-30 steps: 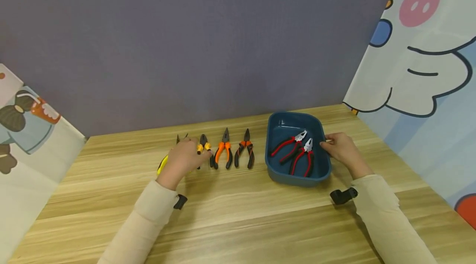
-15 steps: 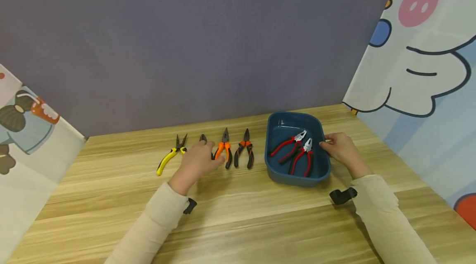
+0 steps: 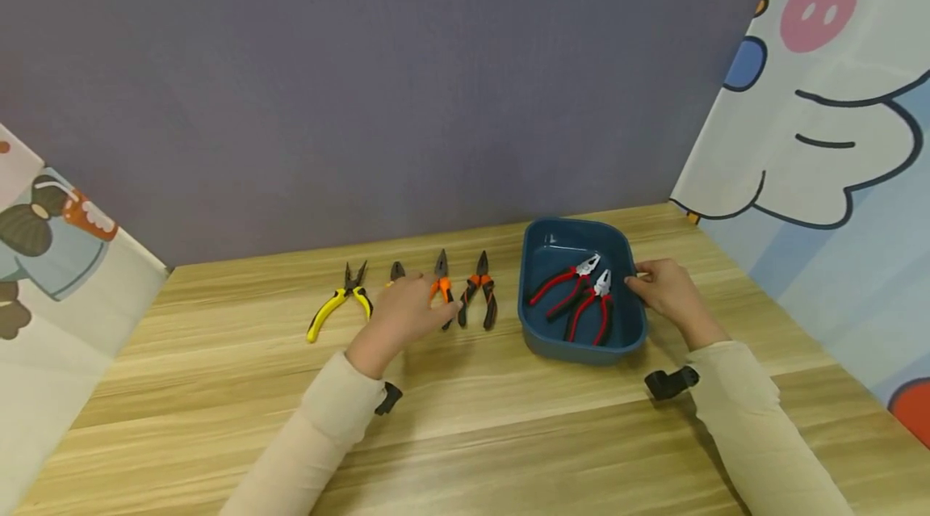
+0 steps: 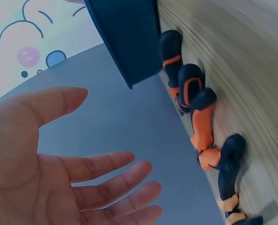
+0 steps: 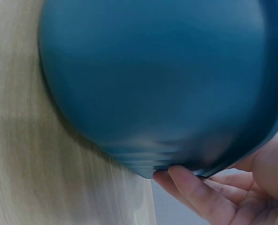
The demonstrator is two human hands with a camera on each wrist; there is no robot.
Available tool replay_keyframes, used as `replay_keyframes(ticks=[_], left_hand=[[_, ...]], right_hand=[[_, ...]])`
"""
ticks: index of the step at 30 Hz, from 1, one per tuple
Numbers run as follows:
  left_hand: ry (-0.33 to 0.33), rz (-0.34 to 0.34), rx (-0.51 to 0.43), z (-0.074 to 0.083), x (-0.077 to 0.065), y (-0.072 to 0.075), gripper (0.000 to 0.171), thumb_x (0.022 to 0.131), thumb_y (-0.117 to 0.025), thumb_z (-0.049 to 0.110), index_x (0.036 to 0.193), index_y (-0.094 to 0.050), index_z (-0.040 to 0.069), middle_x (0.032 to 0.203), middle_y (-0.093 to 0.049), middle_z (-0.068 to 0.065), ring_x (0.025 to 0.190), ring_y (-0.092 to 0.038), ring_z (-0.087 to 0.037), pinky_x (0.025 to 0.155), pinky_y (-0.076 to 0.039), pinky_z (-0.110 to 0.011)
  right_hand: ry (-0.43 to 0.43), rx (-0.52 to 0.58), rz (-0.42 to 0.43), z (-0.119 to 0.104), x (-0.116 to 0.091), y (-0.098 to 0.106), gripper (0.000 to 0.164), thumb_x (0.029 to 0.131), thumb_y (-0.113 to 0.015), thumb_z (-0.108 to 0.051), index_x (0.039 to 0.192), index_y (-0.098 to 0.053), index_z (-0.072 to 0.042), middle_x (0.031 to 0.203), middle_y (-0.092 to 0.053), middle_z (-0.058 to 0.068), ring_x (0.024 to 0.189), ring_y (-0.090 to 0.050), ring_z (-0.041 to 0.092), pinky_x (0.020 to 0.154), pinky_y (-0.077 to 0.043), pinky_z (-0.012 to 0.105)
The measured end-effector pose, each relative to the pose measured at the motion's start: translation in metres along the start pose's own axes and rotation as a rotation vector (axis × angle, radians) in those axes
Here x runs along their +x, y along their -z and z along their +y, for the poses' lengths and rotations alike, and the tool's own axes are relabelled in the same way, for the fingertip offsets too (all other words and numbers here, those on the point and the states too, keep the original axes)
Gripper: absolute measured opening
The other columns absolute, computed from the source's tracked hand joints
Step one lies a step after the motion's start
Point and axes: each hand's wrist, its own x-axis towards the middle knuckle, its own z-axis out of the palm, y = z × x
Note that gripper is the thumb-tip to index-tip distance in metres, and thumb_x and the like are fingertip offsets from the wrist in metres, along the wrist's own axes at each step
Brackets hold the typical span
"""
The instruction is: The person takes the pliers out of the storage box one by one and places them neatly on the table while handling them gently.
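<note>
My left hand (image 3: pixel 403 310) hovers with spread fingers above the row of pliers and holds nothing. It partly hides the orange needle-nose pliers (image 3: pixel 441 264) and most of the pliers with a dark nose (image 3: pixel 396 270). In the left wrist view its palm (image 4: pixel 17 159) faces the tools, thumb and fingers apart. At the row's right end lie black-and-orange pliers (image 3: pixel 480 280); at its left end, yellow pliers (image 3: pixel 329 314) lie with handles spread. My right hand (image 3: pixel 672 298) pinches the right rim of the blue plastic bin (image 3: pixel 574 351). Two red-handled pliers (image 3: pixel 587 267) (image 3: pixel 604 285) lie inside.
The wooden table (image 3: pixel 465 435) runs back to a grey panel (image 3: pixel 407 96). Printed cartoon walls (image 3: pixel 821 153) stand on both sides. The bin stands right of the pliers row, near the panel.
My left hand has moved rightward along the row, from over the yellow pliers, which now lie uncovered, to over the orange pair. The right hand and bin have stayed put.
</note>
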Motion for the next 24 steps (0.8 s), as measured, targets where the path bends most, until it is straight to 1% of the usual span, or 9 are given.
replay_keyframes(ticks=[1,4,7,8,11,14,18,21,24], left_hand=[[-0.006,0.003,-0.005,0.002,0.000,-0.001,0.066,0.089,-0.058,0.049,0.134,-0.050,0.002,0.133,-0.051,-0.020,0.116,-0.052,-0.039,0.090,-0.045,-0.052],[-0.010,-0.004,-0.048,0.006,0.001,-0.002,0.065,0.089,-0.060,0.046,0.136,-0.048,0.002,0.131,-0.053,-0.020,0.080,-0.063,-0.028,0.073,-0.052,-0.047],[-0.018,-0.006,-0.051,0.010,0.002,-0.002,0.064,0.089,-0.061,0.044,0.136,-0.048,0.002,0.125,-0.058,-0.019,0.056,-0.055,-0.018,0.065,-0.053,-0.044],[-0.023,-0.007,-0.060,0.012,0.002,-0.003,0.063,0.089,-0.061,0.043,0.135,-0.049,0.002,0.123,-0.059,-0.019,0.055,-0.055,-0.018,0.065,-0.053,-0.044],[-0.040,-0.006,-0.058,0.016,0.004,-0.003,0.061,0.090,-0.060,0.043,0.134,-0.050,0.003,0.125,-0.059,-0.018,0.090,-0.065,-0.026,0.084,-0.050,-0.046],[-0.025,-0.022,-0.071,0.021,0.005,-0.004,0.061,0.090,-0.058,0.045,0.137,-0.048,0.006,0.136,-0.050,-0.017,0.121,-0.050,-0.034,0.093,-0.043,-0.054],[-0.031,-0.040,-0.094,0.027,0.009,-0.006,0.064,0.091,-0.056,0.046,0.139,-0.044,0.005,0.141,-0.043,-0.019,0.130,-0.040,-0.036,0.098,-0.038,-0.055],[-0.070,-0.043,-0.112,0.032,0.012,-0.007,0.066,0.091,-0.056,0.045,0.138,-0.044,0.000,0.140,-0.044,-0.021,0.129,-0.041,-0.036,0.101,-0.038,-0.050],[-0.097,-0.042,-0.104,0.037,0.014,-0.007,0.066,0.091,-0.056,0.045,0.138,-0.044,0.000,0.138,-0.046,-0.020,0.128,-0.043,-0.035,0.100,-0.039,-0.049]], right_hand=[[0.001,0.001,0.001,0.000,0.000,0.000,0.043,0.090,-0.057,-0.010,0.116,-0.049,0.025,0.101,-0.061,0.035,0.078,-0.068,0.035,0.068,-0.054,0.042],[0.002,0.007,0.002,0.000,0.001,-0.001,0.043,0.090,-0.056,-0.010,0.116,-0.050,0.024,0.102,-0.061,0.034,0.078,-0.069,0.035,0.068,-0.054,0.042],[0.011,0.003,0.008,0.001,0.002,-0.001,0.041,0.090,-0.056,-0.009,0.115,-0.051,0.023,0.100,-0.063,0.033,0.076,-0.068,0.032,0.066,-0.054,0.039],[0.012,-0.001,0.011,0.002,0.002,-0.001,0.041,0.090,-0.057,-0.009,0.115,-0.052,0.023,0.099,-0.063,0.033,0.075,-0.068,0.031,0.065,-0.054,0.039],[0.015,-0.008,0.022,0.004,0.003,-0.001,0.041,0.089,-0.057,-0.009,0.114,-0.053,0.023,0.097,-0.064,0.033,0.074,-0.067,0.029,0.064,-0.053,0.037],[0.008,-0.001,0.020,0.006,0.004,-0.002,0.041,0.089,-0.057,-0.010,0.114,-0.053,0.023,0.098,-0.064,0.033,0.076,-0.067,0.030,0.065,-0.053,0.037],[0.011,0.004,0.016,0.006,0.004,-0.002,0.041,0.089,-0.057,-0.010,0.114,-0.053,0.022,0.098,-0.064,0.032,0.078,-0.067,0.030,0.066,-0.053,0.036],[0.017,-0.001,0.019,0.006,0.004,-0.002,0.040,0.089,-0.057,-0.010,0.114,-0.054,0.022,0.096,-0.065,0.031,0.075,-0.067,0.026,0.064,-0.051,0.032],[0.016,-0.003,0.016,0.004,0.005,-0.002,0.040,0.090,-0.057,-0.011,0.114,-0.054,0.021,0.095,-0.066,0.030,0.072,-0.066,0.021,0.062,-0.049,0.028]])
